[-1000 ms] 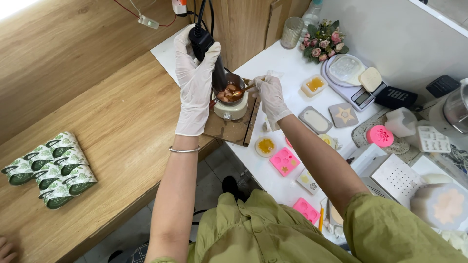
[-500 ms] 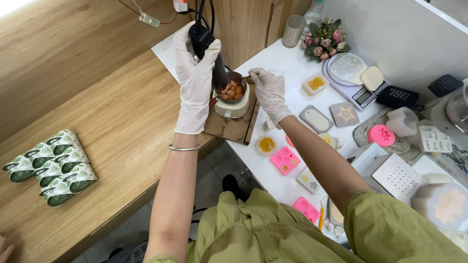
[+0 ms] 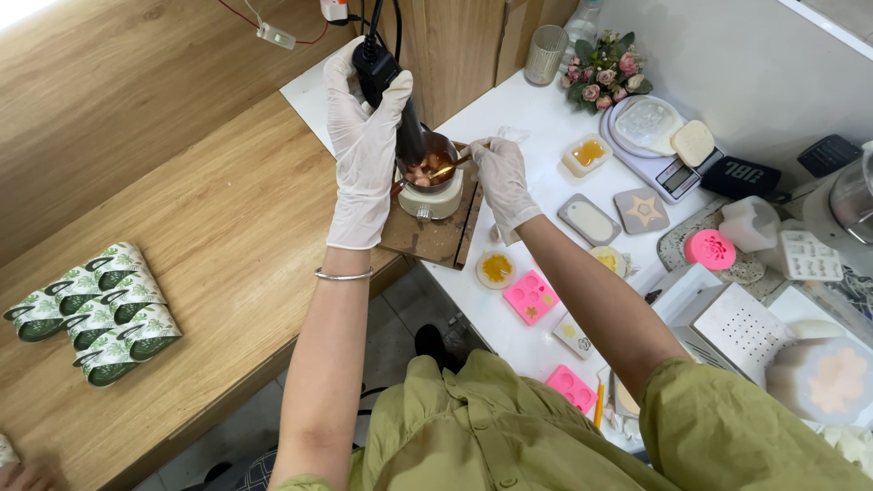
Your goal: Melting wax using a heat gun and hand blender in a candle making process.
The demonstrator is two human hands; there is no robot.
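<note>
Metal pot (image 3: 435,168) on white warmer (image 3: 433,200), wooden board: left hand (image 3: 364,155) clenched round upright black heat tool (image 3: 386,86) above it; right hand (image 3: 500,182) pinching spoon (image 3: 450,167) entering from right.

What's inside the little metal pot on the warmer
The pot holds pale orange-pink chunks, a spoon tip from the right hand, and the black tool gripped by the left hand. The tool's lower end and the pot's bottom are hidden.

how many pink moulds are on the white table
3: a flat pink mould beside the person's right forearm, another at the near edge by the green sleeve, and a round pink one farther right. Others may be hidden under the arm.
</note>
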